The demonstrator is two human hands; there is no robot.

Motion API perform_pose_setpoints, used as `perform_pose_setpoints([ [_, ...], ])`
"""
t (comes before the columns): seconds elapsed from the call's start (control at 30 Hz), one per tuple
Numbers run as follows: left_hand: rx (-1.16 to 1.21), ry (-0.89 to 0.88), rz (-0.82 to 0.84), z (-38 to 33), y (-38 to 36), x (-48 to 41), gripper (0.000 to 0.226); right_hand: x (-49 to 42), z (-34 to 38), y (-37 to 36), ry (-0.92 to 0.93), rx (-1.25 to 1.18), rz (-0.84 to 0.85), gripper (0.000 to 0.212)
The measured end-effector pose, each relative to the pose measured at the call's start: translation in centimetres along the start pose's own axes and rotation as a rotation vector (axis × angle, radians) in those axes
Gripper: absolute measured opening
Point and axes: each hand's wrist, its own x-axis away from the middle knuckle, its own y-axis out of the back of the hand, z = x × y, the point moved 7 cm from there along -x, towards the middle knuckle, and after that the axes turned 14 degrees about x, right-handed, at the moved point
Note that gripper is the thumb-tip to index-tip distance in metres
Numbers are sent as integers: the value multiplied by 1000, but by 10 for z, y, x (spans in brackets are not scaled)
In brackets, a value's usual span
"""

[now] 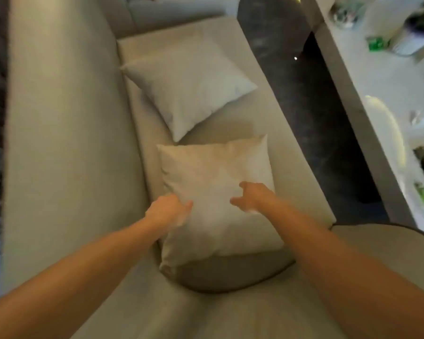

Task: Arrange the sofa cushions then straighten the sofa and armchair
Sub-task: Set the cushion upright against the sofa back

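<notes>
I look down along a beige sofa [59, 148]. Two pale square cushions lie flat on its seat. The far cushion [189, 84] sits turned like a diamond against the backrest. The near cushion [213, 182] lies square, its near edge resting on the rounded sofa arm [230, 309]. My left hand [168, 209] is at that cushion's left edge with curled fingers and the thumb on top. Blur hides whether it grips. My right hand [252, 198] is over the cushion's right half, fingers apart and holding nothing.
A long white table [348, 99] runs along the right, carrying a green item [377, 42], plants and papers. A strip of dark floor [294, 69] separates it from the sofa seat. Another upholstered piece [176, 6] stands at the far end.
</notes>
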Motion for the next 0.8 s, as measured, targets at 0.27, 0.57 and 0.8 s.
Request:
perform_pose_setpoints([
  [0.27,287,8,-11,35,1,-93,45,-70,-29,-51,-276,-380,-160,88],
  [0.57,569,-109,48,40,79,8,36,-52,1,-45,-198,-816,-84,64],
  [0.8,439,-145,-116,80,166,52,39,-52,124,-68,-36,-839,15,58],
])
